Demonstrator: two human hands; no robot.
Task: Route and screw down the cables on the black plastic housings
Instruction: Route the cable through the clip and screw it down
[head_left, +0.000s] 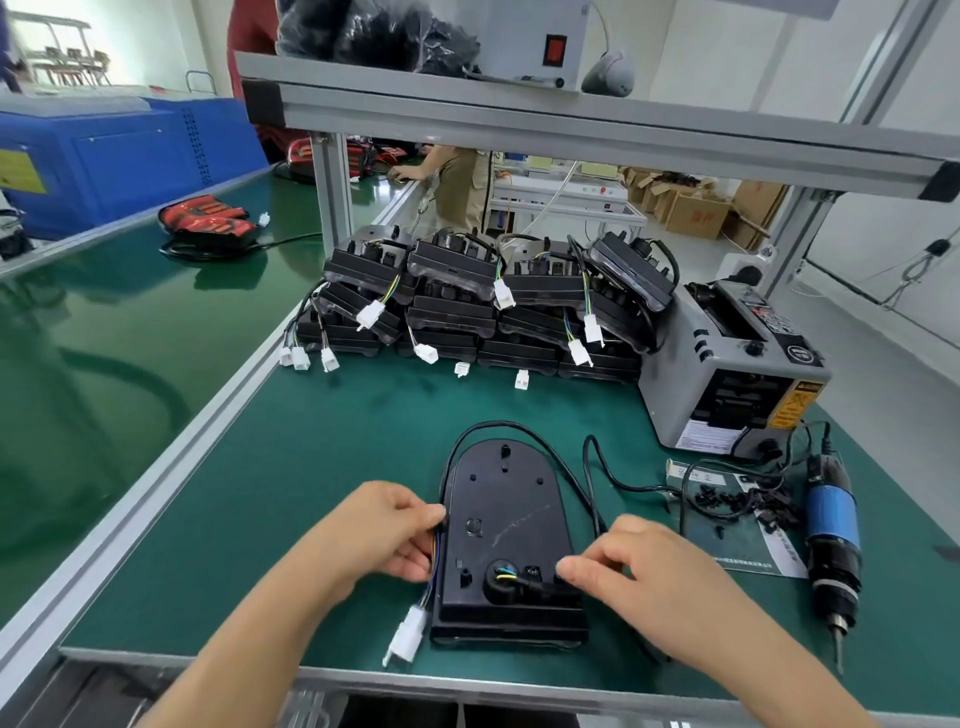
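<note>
Across the near half of the view lies a green bench mat (322, 447), edged on the left by an aluminium rail, with a glossy green conveyor belt (104, 353) beyond it. A grey aluminium shelf frame (519, 117) spans overhead. At the back of the mat sits a stack of black housings (467, 301), piled several deep, white plugs dangling from their wires. Just right of the stack stands a grey tape dispenser (737, 379).

Front and centre, one black housing (506, 519) lies flat on the mat, rounded end away from the person. An electric screwdriver (831, 525) with a blue band lies at the right, bit pointing toward the near edge, beside a printed sheet (753, 545) scattered with small black clips (727, 501).

The left hand (384, 530) is at the housing's left edge, thumb and fingers curled and pinching the cable (519, 427) where its coloured wires emerge. The right hand (639, 566) is at the lower right of the housing, thumb and forefinger closed on the same cable just beside the round grommet (501, 582). Between the two grips the cable loops around the housing's far end — close to the rim. Its white connector (408, 636) lies on the mat by the near left corner.
</note>
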